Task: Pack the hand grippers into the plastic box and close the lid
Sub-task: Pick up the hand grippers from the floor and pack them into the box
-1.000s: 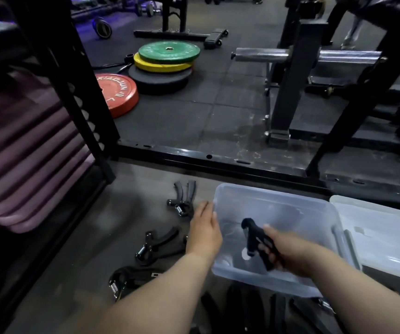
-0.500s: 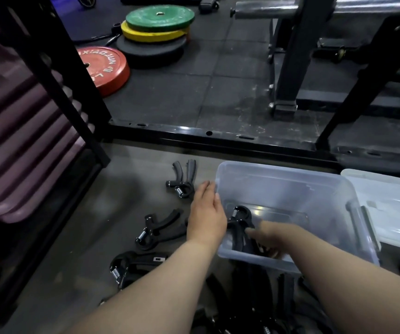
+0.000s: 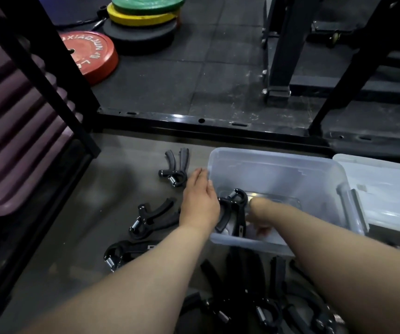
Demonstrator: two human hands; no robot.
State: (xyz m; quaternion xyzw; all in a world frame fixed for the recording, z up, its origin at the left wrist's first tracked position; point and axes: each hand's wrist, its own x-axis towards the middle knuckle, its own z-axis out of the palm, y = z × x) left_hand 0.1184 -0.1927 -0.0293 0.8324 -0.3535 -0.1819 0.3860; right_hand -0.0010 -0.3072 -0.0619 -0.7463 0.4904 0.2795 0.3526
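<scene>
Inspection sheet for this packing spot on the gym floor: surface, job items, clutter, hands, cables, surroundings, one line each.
Surface: grey floor, edged by a black rail.
Job's things: plastic box open, one hand gripper inside; lid lies to its right; three loose grippers on the floor to its left, a pile nearer the person.
Clutter: nothing seen.
Hands: left hand rests on the box's left wall, fingers straight; right hand inside the box, blurred, grip unclear.
Cables: thin dark line beside the plates, perhaps a cord.
Surroundings: red plate, stacked plates, black rack, purple mats.

Dark rubber gym floor (image 3: 218, 78), stacked weight plates (image 3: 143, 18), black rack frame (image 3: 49, 75)
</scene>
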